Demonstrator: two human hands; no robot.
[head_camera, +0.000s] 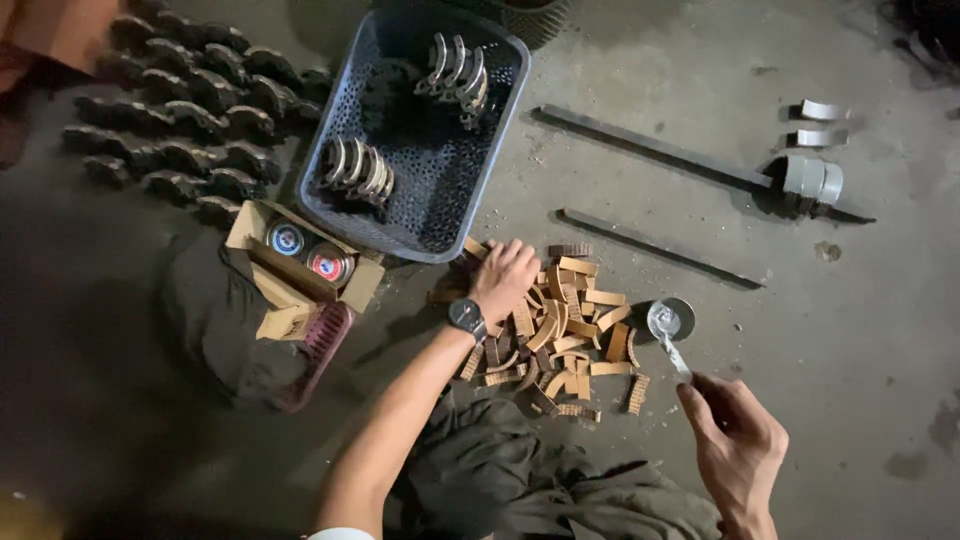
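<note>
I am kneeling over the floor (850, 330) with my left hand (503, 278) resting on the pile of tan linings (560, 330), fingers curled into its 11 o'clock edge; I cannot tell whether that grip is pinching a strip or only pressing on the heap. My right hand (735, 440) is pinching the handle of a spoon (672, 335) whose bowl is sitting over a small round tin (680, 318), just beside the pile at its 3 o'clock. Judging by how things lie, the work is at an early stage: the linings are all loose in one heap, and none that I can see is sitting on a shoe. In the blue basket (500, 140) at 12 o'clock two clusters of bare metal shoes (358, 170) are standing on edge, one near the top rim, one lower left. At 10 o'clock rows of dark shoes (180, 120) are lying on the floor, which look already lined, though the light is too dim to be sure. A cardboard box (300, 265) with two round cans is sitting at 9 o'clock of the pile.
</note>
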